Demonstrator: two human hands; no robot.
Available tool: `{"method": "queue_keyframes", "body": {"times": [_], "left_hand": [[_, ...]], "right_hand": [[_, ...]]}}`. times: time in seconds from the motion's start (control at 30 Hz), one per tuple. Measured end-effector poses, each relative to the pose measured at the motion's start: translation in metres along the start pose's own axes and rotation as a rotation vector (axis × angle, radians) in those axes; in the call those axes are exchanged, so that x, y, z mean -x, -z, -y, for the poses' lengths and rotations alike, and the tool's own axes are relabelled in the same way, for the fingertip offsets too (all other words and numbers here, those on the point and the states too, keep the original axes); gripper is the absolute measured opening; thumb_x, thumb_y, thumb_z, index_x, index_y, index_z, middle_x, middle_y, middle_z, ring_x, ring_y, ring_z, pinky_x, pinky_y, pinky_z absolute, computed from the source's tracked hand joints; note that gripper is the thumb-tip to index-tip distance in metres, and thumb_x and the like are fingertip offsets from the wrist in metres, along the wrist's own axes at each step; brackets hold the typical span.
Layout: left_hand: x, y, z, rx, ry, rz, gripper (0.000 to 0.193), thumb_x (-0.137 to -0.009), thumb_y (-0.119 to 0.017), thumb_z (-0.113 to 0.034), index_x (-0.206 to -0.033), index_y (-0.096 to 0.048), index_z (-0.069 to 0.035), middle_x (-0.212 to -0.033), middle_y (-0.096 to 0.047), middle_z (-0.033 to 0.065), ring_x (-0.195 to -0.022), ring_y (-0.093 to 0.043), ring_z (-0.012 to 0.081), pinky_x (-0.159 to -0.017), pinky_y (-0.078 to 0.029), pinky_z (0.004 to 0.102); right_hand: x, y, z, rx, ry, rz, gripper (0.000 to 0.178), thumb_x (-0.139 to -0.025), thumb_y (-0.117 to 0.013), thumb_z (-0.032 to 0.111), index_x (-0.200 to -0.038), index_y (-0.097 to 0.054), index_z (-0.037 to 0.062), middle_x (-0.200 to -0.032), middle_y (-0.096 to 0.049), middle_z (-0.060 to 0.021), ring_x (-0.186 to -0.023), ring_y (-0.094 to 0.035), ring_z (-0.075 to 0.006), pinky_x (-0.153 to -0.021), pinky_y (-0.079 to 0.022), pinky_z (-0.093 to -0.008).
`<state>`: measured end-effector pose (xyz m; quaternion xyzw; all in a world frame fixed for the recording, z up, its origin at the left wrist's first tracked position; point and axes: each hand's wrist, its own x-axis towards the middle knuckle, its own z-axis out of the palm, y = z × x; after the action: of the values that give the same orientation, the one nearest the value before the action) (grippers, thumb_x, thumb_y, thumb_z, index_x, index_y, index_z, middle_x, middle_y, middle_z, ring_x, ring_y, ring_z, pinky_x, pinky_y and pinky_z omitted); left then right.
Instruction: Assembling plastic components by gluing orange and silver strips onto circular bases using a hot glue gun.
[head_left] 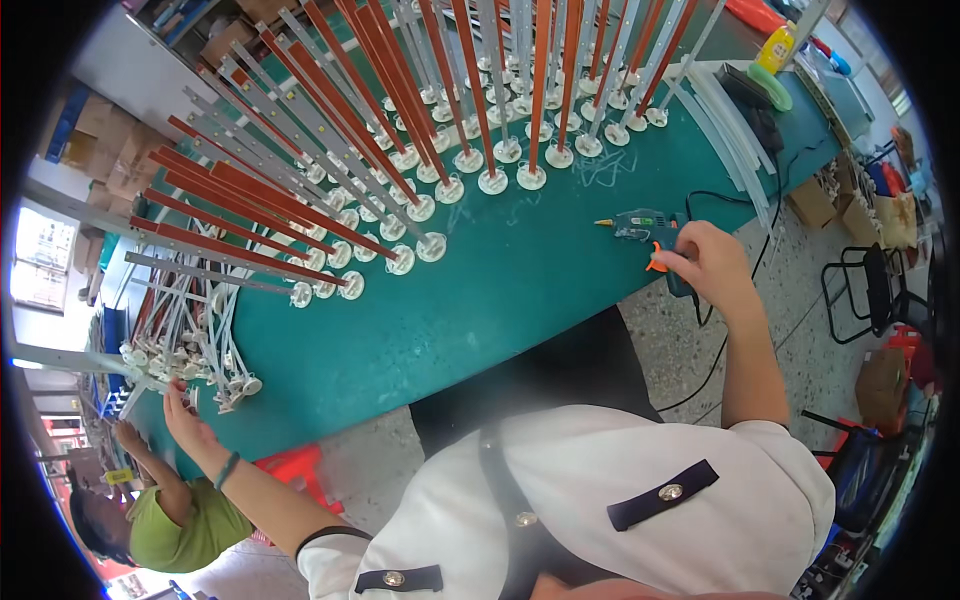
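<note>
My right hand [712, 265] grips a hot glue gun [650, 230] by its handle over the table's near right edge. The gun is dark teal with an orange trigger, and its nozzle faces left. On the far left, my left hand [188, 425] pinches a small white round part [193, 399] beside a heap of strips with white bases [185, 345]. Its fingers partly hide that part. Rows of upright red-brown and silver strips [490, 110] stand on white round bases [493, 181] across the table's far side.
The green tabletop [430, 340] spans the middle. Pale flat strips [720, 125] lie at the right near a yellow bottle [776, 48]. The gun's black cord [735, 345] hangs over the edge. At lower left, a person in a green shirt [190, 525] works close by.
</note>
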<state>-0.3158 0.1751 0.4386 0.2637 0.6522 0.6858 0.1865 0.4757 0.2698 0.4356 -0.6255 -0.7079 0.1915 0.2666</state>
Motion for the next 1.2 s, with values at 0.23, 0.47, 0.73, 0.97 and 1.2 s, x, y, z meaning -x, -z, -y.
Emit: {"method": "queue_keyframes", "body": {"times": [0.23, 0.47, 0.73, 0.97, 1.2], "left_hand": [[0.184, -0.132, -0.037, -0.309, -0.295, 0.275, 0.013, -0.089, -0.067, 0.000, -0.102, -0.068, -0.001, -0.092, -0.062, 0.0029, -0.080, -0.059, 0.0116, -0.070, -0.046, 0.0231], [0.255, -0.253, -0.024, -0.245, -0.285, 0.823, 0.008, -0.086, -0.069, 0.004, -0.094, -0.069, 0.002, -0.092, -0.066, 0.0093, -0.080, -0.064, 0.0145, -0.067, -0.051, 0.0264], [0.260, -0.280, -0.034, -0.436, -0.492, 0.890, 0.009, -0.085, -0.073, -0.001, -0.093, -0.072, 0.001, -0.089, -0.070, 0.0102, -0.071, -0.065, 0.0169, -0.064, -0.051, 0.0279], [0.265, -0.281, -0.028, -0.403, -0.553, 0.859, 0.010, -0.082, -0.075, -0.006, -0.090, -0.072, -0.003, -0.080, -0.063, 0.0105, -0.067, -0.063, 0.0270, -0.059, -0.050, 0.0343], [0.262, -0.279, -0.022, -0.351, -0.544, 0.867, 0.009, -0.082, -0.074, -0.004, -0.090, -0.072, -0.002, -0.079, -0.063, 0.0103, -0.065, -0.063, 0.0250, -0.057, -0.049, 0.0327]], "right_hand": [[-0.003, -0.014, -0.019, 0.160, -0.211, 0.105, 0.046, -0.065, -0.091, 0.022, -0.085, -0.053, 0.0054, -0.076, -0.055, -0.0019, -0.069, -0.054, -0.0142, -0.060, -0.044, -0.0310], [0.008, -0.049, 0.007, -0.961, -0.245, 0.153, 0.059, -0.073, -0.081, 0.004, -0.126, -0.056, 0.0029, -0.119, -0.063, -0.0077, -0.102, -0.062, -0.0179, -0.085, -0.051, -0.0305], [0.016, -0.104, 0.064, -1.082, -0.059, 0.597, 0.035, -0.089, -0.064, 0.003, -0.123, -0.056, 0.0012, -0.115, -0.065, -0.0097, -0.087, -0.062, -0.0128, -0.072, -0.052, -0.0284], [0.014, -0.114, 0.080, -0.827, 0.079, 0.635, 0.019, -0.091, -0.064, 0.004, -0.110, -0.061, 0.0007, -0.100, -0.069, -0.0074, -0.078, -0.061, -0.0106, -0.069, -0.051, -0.0259], [0.016, -0.128, 0.089, -0.682, 0.196, 0.532, 0.018, -0.091, -0.068, 0.007, -0.106, -0.061, 0.0013, -0.090, -0.067, -0.0086, -0.075, -0.064, -0.0185, -0.070, -0.051, -0.0318]]}}
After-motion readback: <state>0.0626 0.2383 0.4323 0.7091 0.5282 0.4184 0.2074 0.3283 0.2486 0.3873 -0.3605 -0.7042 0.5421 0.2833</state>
